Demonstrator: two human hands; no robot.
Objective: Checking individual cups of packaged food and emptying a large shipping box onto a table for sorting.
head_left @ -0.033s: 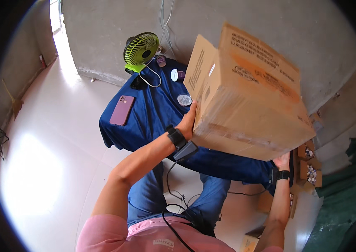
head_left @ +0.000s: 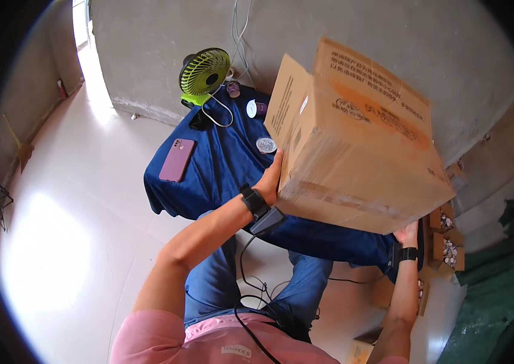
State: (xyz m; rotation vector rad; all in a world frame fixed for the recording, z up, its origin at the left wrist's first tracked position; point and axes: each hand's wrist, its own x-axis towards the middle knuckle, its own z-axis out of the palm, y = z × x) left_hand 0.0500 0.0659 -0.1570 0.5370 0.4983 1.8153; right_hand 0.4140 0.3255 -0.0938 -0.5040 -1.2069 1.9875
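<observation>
Head view: cardboard box [head_left: 354,139] grasped between left hand [head_left: 271,178] and right hand [head_left: 407,233], above blue-draped table [head_left: 220,164].

A desk [head_left: 232,176] draped in blue cloth stands against the grey wall. At its far corner sits a green fan [head_left: 204,73], a white cable looping just below it. A purple phone [head_left: 177,160] lies toward the desk's left edge. Small open cartons [head_left: 448,242] of pieces sit beyond its right end.
</observation>
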